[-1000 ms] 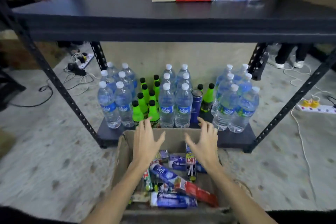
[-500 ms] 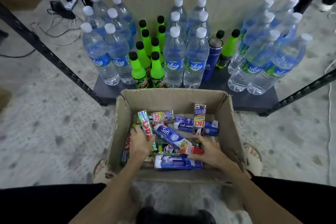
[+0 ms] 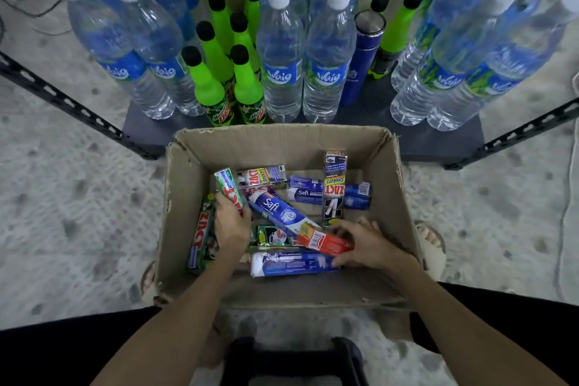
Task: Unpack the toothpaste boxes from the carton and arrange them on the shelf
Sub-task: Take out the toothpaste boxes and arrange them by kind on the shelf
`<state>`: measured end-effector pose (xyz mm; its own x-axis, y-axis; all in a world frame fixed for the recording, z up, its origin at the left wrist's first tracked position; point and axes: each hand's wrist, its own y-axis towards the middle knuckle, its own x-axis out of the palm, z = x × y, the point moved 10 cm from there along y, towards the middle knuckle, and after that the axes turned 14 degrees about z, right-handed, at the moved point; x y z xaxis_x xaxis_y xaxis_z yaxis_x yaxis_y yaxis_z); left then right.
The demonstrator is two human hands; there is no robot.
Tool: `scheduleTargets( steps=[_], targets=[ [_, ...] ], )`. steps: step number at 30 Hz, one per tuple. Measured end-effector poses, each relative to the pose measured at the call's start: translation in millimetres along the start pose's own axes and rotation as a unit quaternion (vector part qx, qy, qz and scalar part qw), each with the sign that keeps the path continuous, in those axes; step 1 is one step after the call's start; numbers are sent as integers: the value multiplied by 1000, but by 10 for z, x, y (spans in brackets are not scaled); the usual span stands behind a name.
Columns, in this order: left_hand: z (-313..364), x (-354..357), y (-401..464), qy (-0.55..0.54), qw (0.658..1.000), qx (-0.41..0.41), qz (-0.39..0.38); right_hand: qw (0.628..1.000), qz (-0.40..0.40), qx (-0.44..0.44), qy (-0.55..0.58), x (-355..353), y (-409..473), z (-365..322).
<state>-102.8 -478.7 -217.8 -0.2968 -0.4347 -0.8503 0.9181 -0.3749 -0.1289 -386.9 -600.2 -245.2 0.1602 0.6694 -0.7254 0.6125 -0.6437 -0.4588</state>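
Looking down from the head view: open cardboard carton (image 3: pixel 388 172) sits on the floor, its far edge against the bottom shelf (image 3: pixel 438 141). Both hands are inside it. Left hand (image 3: pixel 232 226) grips a green-and-white toothpaste box (image 3: pixel 227 182) at the carton's left side, fingers curled round its lower end, box tilted up toward the far left. Right hand (image 3: pixel 366 244) holds the red end of a long Safi box (image 3: pixel 282 210) lying diagonally across the middle, thumb and fingers pinching it. Another blue Safi box (image 3: pixel 291 263) lies flat along the near side, just under the right hand. A ZACT box (image 3: pixel 334 188) stands upright toward the far right; a green ZACT box (image 3: pixel 200 238) leans on the left wall. More boxes lie loose underneath. On the shelf, far of the carton: water bottles (image 3: pixel 280 50), green bottles (image 3: pixel 208 84), a blue flask (image 3: pixel 363 53).
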Motion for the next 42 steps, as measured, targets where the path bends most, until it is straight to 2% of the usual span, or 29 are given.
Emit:
scheduleTargets(
  steps=[4, 12, 23, 31, 34, 42],
  targets=[
    [130, -104, 6, -55, 997, 50, 5, 995, 80, 14, 55, -190, 62, -17],
    [655, -738, -74, -170, 974, 148, 6, 959, 262, -85, 66, -1002, -67, -789],
    [1614, -2066, -372, -237, 929, 281, 27, 902, 386, -185, 51, -2440, -805, -1698],
    [2445, -3342, -676, -331, 863, 377, 53, 838, 490, -228, 72, -3778, -1716, -2274],
    [2767, -3817, -788, -324, 832, 443, 80, 823, 506, -243, 86, -4205, -2008, -2434],
    [3567, -4659, -961, -271, 784, 546, 119, 770, 563, -294, 59, -5110, -2636, -2778]
  ],
)
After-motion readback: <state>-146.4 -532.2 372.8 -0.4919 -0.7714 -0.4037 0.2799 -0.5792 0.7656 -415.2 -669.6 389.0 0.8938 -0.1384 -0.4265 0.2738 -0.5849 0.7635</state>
